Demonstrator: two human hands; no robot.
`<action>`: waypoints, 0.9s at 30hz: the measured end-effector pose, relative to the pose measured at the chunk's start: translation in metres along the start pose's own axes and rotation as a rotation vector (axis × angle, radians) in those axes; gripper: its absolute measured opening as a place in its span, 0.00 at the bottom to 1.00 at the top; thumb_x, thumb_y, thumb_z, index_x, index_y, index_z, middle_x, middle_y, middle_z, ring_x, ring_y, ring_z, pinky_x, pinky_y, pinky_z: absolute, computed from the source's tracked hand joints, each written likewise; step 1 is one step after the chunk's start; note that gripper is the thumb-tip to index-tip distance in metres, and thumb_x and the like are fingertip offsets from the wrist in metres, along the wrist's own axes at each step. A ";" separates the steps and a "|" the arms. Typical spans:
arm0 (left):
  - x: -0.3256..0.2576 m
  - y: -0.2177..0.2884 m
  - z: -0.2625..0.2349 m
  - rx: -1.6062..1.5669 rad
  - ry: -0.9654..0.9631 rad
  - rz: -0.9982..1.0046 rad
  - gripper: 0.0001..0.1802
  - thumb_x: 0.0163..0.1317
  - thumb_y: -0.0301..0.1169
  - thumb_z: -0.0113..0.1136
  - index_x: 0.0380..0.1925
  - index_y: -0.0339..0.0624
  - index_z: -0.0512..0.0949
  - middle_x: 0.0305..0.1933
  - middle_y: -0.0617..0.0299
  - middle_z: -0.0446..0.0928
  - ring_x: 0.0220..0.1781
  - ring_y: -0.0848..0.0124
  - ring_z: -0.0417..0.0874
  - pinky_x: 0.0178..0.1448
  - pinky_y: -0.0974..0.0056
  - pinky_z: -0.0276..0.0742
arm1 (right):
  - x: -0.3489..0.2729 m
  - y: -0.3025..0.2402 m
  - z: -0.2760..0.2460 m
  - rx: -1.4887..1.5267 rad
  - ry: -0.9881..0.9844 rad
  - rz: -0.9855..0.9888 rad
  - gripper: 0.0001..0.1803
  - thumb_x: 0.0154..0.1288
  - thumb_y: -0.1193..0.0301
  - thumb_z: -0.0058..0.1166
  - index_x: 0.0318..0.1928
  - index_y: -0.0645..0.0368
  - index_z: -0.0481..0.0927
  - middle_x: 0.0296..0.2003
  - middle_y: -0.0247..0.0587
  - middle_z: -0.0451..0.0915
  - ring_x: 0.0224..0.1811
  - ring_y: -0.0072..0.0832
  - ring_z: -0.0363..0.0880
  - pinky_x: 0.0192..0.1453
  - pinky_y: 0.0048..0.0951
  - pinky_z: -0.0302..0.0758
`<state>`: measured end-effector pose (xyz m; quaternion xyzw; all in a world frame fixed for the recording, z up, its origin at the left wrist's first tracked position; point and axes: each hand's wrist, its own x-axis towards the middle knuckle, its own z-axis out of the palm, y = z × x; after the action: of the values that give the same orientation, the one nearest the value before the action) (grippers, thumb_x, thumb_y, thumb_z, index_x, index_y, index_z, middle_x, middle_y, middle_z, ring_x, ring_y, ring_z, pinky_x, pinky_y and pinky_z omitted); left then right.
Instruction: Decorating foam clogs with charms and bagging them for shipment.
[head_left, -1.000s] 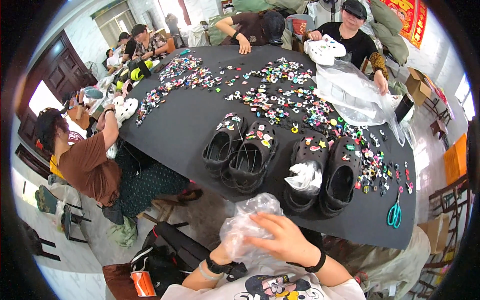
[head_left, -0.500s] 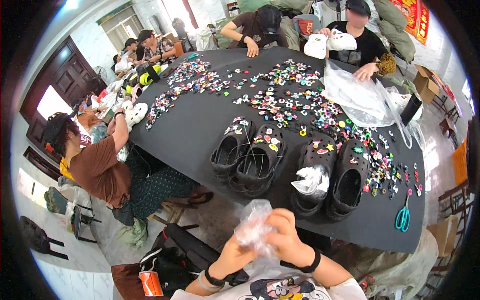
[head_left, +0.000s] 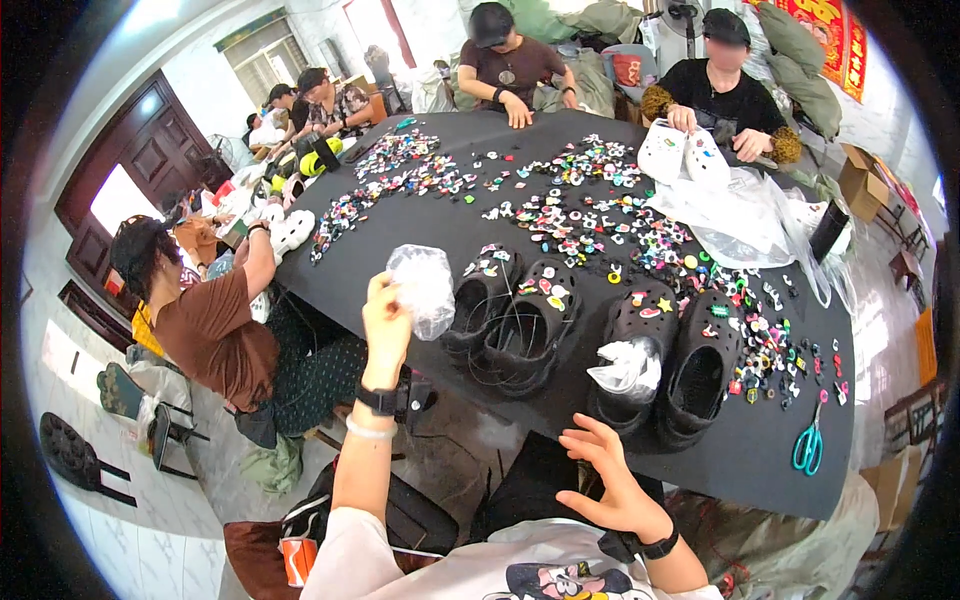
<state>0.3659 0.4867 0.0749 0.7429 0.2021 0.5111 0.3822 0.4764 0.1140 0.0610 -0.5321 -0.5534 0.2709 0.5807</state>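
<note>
Raised beside the table's near edge, my left hand (head_left: 384, 322) grips a crumpled clear plastic bag (head_left: 422, 290). My right hand (head_left: 618, 488) is empty, its fingers spread, just short of the table edge. In front of me stand two pairs of black clogs with colourful charms. The left pair (head_left: 548, 335) has a thin clear loop across it and lies nearest the bag. In the right pair, one clog (head_left: 640, 320) has crumpled white plastic (head_left: 628, 365) stuffed in its opening; the other clog (head_left: 695, 385) shows an open dark inside.
Piles of small charms (head_left: 640, 230) spread over the dark table (head_left: 480, 225). Teal-handled scissors (head_left: 808, 448) lie at the right, with a black bottle (head_left: 826, 230) beyond. Across the table, one person handles white clogs (head_left: 682, 155) beside a plastic sheet (head_left: 725, 225). Another person sits at the left.
My hands, together on the plastic before, have parted. The left carried the bag up and leftward; the right let go and opened. Across the table, the white clogs were lowered.
</note>
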 end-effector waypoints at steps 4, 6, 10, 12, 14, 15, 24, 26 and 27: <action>0.005 -0.007 0.025 0.648 -0.310 0.198 0.12 0.44 0.15 0.54 0.25 0.40 0.84 0.43 0.53 0.78 0.42 0.54 0.82 0.50 0.60 0.76 | -0.017 0.002 -0.009 -0.014 0.003 0.053 0.35 0.59 0.72 0.66 0.66 0.58 0.65 0.68 0.55 0.54 0.68 0.47 0.63 0.70 0.46 0.63; 0.004 -0.002 0.031 0.954 -0.463 0.388 0.06 0.47 0.23 0.56 0.23 0.40 0.82 0.40 0.54 0.80 0.38 0.56 0.82 0.49 0.57 0.77 | -0.025 0.003 -0.013 -0.055 0.010 0.067 0.35 0.59 0.71 0.66 0.65 0.58 0.66 0.67 0.54 0.57 0.68 0.45 0.63 0.67 0.43 0.66; -0.003 -0.002 0.060 1.137 -0.722 0.705 0.03 0.48 0.27 0.57 0.20 0.43 0.80 0.37 0.57 0.79 0.38 0.63 0.80 0.48 0.56 0.74 | -0.036 0.004 -0.017 -0.041 -0.004 0.166 0.35 0.59 0.70 0.66 0.65 0.58 0.67 0.67 0.52 0.58 0.67 0.45 0.64 0.64 0.40 0.70; -0.003 -0.009 0.067 1.110 -0.802 0.656 0.04 0.48 0.28 0.57 0.21 0.41 0.79 0.35 0.56 0.78 0.39 0.61 0.79 0.49 0.55 0.73 | -0.040 0.005 -0.017 -0.037 0.010 0.179 0.34 0.59 0.70 0.67 0.65 0.58 0.68 0.67 0.52 0.59 0.66 0.45 0.64 0.63 0.39 0.71; 0.019 -0.012 0.063 0.918 -1.154 0.457 0.06 0.47 0.27 0.56 0.24 0.37 0.79 0.37 0.52 0.78 0.41 0.55 0.79 0.50 0.53 0.73 | -0.044 0.007 -0.018 -0.042 -0.024 0.210 0.34 0.60 0.68 0.66 0.65 0.59 0.67 0.67 0.52 0.59 0.67 0.45 0.64 0.64 0.39 0.70; 0.029 -0.016 0.062 0.789 -1.243 0.255 0.11 0.49 0.25 0.53 0.32 0.32 0.78 0.39 0.47 0.77 0.46 0.47 0.78 0.53 0.54 0.73 | -0.046 0.006 -0.017 -0.031 -0.019 0.216 0.32 0.61 0.68 0.65 0.64 0.59 0.69 0.65 0.52 0.63 0.67 0.43 0.64 0.64 0.39 0.70; 0.025 -0.024 0.068 0.625 -0.922 0.108 0.16 0.58 0.27 0.50 0.47 0.34 0.75 0.47 0.46 0.77 0.49 0.54 0.79 0.55 0.58 0.74 | -0.068 0.005 -0.037 0.002 0.007 0.217 0.23 0.61 0.73 0.63 0.57 0.62 0.76 0.57 0.48 0.75 0.57 0.39 0.75 0.59 0.35 0.73; 0.006 0.000 0.073 0.807 -0.846 0.171 0.15 0.58 0.29 0.53 0.45 0.37 0.76 0.48 0.46 0.76 0.48 0.48 0.80 0.53 0.53 0.77 | -0.079 -0.001 -0.058 -0.148 0.075 0.188 0.20 0.60 0.74 0.63 0.54 0.61 0.78 0.54 0.47 0.78 0.57 0.40 0.76 0.61 0.36 0.72; -0.001 0.009 0.068 0.873 -0.775 0.301 0.15 0.56 0.28 0.55 0.44 0.39 0.78 0.49 0.50 0.77 0.45 0.50 0.82 0.49 0.52 0.79 | -0.085 -0.007 -0.068 -0.160 0.166 0.223 0.18 0.58 0.74 0.64 0.50 0.61 0.80 0.52 0.46 0.80 0.56 0.41 0.77 0.62 0.37 0.71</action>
<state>0.4269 0.4559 0.0682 0.9838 0.1317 0.1214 0.0113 0.5174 0.0136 0.0495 -0.6553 -0.4608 0.2437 0.5467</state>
